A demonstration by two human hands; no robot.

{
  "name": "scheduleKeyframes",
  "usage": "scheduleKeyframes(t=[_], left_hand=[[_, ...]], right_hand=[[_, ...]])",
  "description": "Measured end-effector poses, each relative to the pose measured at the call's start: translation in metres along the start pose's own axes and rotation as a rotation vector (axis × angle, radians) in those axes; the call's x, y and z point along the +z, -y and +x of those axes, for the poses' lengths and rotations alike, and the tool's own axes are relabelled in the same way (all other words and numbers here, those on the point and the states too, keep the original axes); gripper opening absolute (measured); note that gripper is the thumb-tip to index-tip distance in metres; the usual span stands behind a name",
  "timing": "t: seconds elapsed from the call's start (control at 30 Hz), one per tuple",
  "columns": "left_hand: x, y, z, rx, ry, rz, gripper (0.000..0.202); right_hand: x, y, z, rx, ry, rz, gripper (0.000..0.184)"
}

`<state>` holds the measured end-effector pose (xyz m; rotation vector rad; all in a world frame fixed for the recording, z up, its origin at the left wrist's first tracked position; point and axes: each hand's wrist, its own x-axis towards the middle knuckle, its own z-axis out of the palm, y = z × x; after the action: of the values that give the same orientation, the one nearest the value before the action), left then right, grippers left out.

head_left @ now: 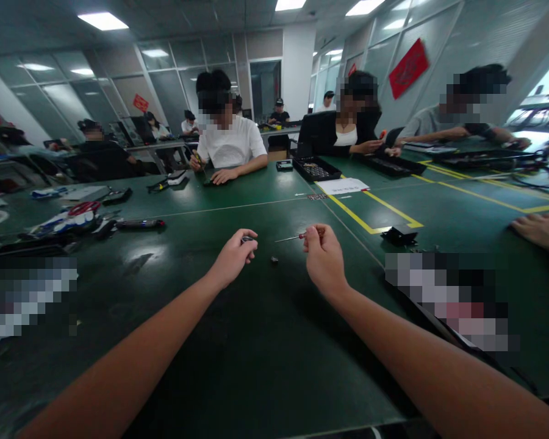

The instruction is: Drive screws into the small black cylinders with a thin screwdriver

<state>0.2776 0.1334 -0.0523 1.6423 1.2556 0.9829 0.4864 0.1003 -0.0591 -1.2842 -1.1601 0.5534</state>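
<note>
My right hand [324, 259] is closed around the handle of a small screwdriver [290, 238], its thin metal shaft pointing left toward my other hand. Between thumb and fingers, my left hand [234, 259] pinches a small dark part [247, 240]; most of it is hidden, so its kind cannot be made out. On the green table [256, 341], between and a little below the two hands, lies a tiny dark metallic piece [274, 260]. Neither hand touches that piece. The screwdriver's tip stands apart from the part in my left hand.
At left lie a dark pen-shaped tool [140, 224] and a pile of cables and bags [68, 219]. A black tray of small parts [316, 169], a paper sheet [343, 185] and a black block [399, 236] lie ahead and right. Co-workers sit across the table; a person's hand [542, 235] rests at right.
</note>
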Motion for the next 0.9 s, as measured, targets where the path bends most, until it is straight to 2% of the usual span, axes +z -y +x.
scheduleKeyframes(t=[0.13, 0.23, 0.33, 0.47, 0.57, 0.67, 0.77, 0.9], left_hand=[[0.008, -0.009, 0.002, 0.042, 0.134, 0.436, 0.023], [0.017, -0.011, 0.005, 0.074, 0.218, 0.664, 0.022], [0.026, -0.010, 0.009, 0.065, 0.284, 0.850, 0.034], [0.028, -0.010, 0.013, 0.067, 0.331, 0.950, 0.033], [0.021, -0.008, 0.016, 0.058, 0.321, 0.889, 0.032], [0.007, -0.004, 0.016, 0.000, 0.314, 0.687, 0.029], [-0.011, 0.000, 0.012, -0.167, 0.290, 0.383, 0.029], [-0.040, 0.002, 0.000, -0.369, 0.118, -0.056, 0.027]], right_hand=[[-0.001, 0.001, 0.001, -0.013, -0.022, 0.043, 0.025], [-0.002, 0.002, 0.001, -0.016, -0.034, 0.044, 0.025], [-0.002, 0.004, 0.000, -0.016, -0.026, 0.041, 0.025], [-0.001, 0.004, -0.001, -0.019, -0.010, 0.047, 0.025], [0.000, 0.003, -0.002, -0.011, 0.002, 0.058, 0.025], [0.000, 0.001, -0.002, -0.016, 0.013, 0.069, 0.025], [0.000, -0.001, -0.001, -0.014, 0.034, 0.066, 0.025], [0.001, -0.004, -0.001, -0.008, 0.050, 0.072, 0.025]])
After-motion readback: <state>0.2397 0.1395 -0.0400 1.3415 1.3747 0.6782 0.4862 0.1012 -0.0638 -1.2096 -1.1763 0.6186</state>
